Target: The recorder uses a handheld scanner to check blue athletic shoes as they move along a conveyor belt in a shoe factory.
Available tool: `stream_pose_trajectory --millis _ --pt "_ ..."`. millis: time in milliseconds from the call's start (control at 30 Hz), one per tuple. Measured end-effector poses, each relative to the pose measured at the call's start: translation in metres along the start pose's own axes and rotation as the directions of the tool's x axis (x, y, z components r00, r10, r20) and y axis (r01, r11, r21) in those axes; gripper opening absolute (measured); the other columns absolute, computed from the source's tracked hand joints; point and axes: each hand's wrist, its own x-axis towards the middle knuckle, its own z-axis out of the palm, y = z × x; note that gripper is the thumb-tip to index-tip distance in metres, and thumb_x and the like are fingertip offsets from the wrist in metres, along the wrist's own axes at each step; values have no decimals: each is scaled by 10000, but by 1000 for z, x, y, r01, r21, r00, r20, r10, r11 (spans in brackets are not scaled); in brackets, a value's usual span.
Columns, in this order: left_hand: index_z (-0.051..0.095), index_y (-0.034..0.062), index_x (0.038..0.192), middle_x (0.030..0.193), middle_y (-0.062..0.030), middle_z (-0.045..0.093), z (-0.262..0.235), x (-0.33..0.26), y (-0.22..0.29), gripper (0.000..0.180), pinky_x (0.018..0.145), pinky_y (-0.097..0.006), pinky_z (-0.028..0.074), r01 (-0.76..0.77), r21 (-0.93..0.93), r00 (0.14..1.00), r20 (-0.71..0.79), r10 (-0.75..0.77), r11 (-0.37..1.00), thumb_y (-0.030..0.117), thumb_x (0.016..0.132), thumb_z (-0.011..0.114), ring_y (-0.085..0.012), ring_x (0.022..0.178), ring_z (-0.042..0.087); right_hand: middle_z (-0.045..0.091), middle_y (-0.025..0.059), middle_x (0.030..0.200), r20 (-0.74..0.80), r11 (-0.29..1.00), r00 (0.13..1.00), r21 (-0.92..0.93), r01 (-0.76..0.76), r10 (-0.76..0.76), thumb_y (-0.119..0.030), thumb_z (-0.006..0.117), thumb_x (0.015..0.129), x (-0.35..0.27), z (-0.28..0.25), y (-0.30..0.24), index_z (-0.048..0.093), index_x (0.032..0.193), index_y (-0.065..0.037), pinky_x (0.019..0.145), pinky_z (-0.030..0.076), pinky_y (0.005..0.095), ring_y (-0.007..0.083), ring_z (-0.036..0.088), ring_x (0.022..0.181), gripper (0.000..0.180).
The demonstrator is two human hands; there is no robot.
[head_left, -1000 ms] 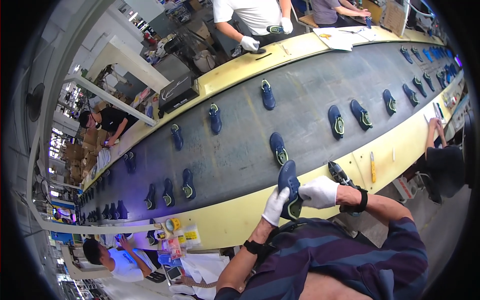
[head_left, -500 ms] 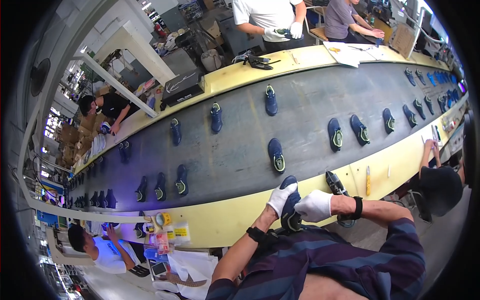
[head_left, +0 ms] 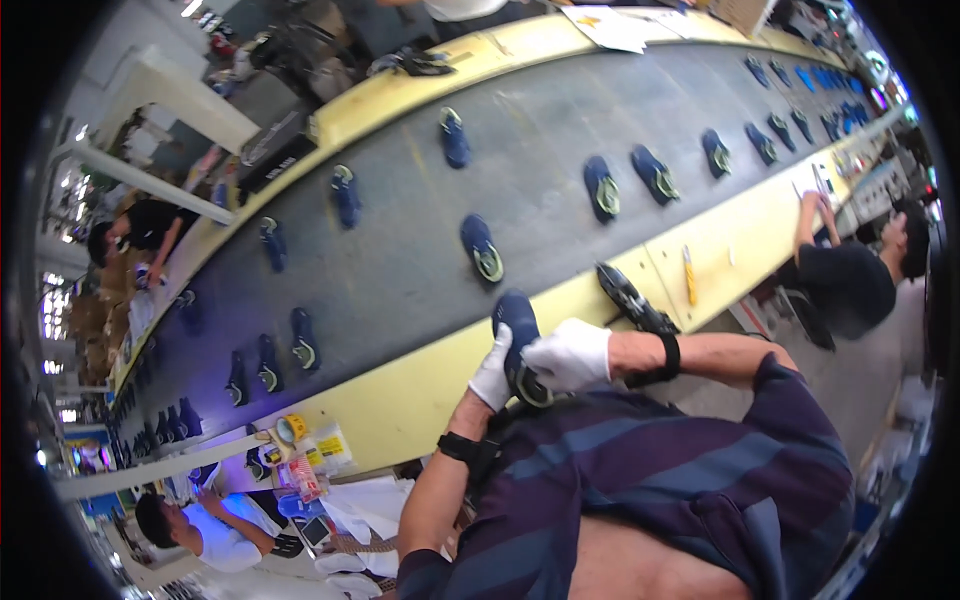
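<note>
We see both gloved hands closed on blue shoe [head_left: 519,335] at near table edge [head_left: 420,405]: left hand [head_left: 493,372] grips side, right hand [head_left: 568,355] grips heel.

A long grey conveyor belt [head_left: 400,270] runs diagonally, bordered on both sides by yellow side rails [head_left: 420,400]. Blue shoes [head_left: 481,247] lie spaced apart on the belt. On the near rail lie a black shoe sole [head_left: 633,300] and a yellow-handled tool [head_left: 689,275], apart.

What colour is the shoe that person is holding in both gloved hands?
Dark blue, with a yellow-green lining at the opening; the shoe shows best in the head view.
</note>
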Motion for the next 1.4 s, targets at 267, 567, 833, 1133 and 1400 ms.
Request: stream_pose_trajectory --millis 267,567,833,1133,1400 --pt "640 87 1065 783 -122 681 -8 8 16 716 573 -430 606 44 189 980 -200 -6 981 771 991 440 -274 650 704 658 183 848 -409 976 892 -17 -219 193 -181 706 907 -24 -3 55 642 973 -56 703 545 473 411 671 803 156" --pt "656 134 1104 893 -122 679 -1 21 26 652 583 -438 552 132 -148 956 -241 -165 980 736 1011 424 -302 764 672 714 224 1084 -579 641 467 131 -756 669 -246 787 860 -103 90 232 653 1138 -5 891 548 466 419 685 1053 392" --pt "668 135 1045 896 -95 648 -19 63 23 652 569 -389 504 147 -297 901 -355 -251 944 686 1058 319 -293 786 618 713 173 837 -321 702 626 272 -658 711 -390 840 862 -95 69 180 713 952 -47 707 556 427 339 704 770 377" --pt "614 192 1351 1332 -113 677 10 96 4 669 996 -517 550 113 -178 962 -225 -152 978 681 1074 250 -314 1180 660 684 170 741 -296 878 834 272 -394 466 -458 843 852 -49 27 53 617 900 -47 610 524 435 362 683 659 472" --pt "628 151 1282 948 -82 662 0 57 26 684 561 -382 490 80 -48 980 -181 -88 996 734 1034 372 -265 759 643 684 163 740 -382 836 746 311 -452 546 -436 844 851 -53 26 80 682 849 -38 630 534 423 323 690 672 429"
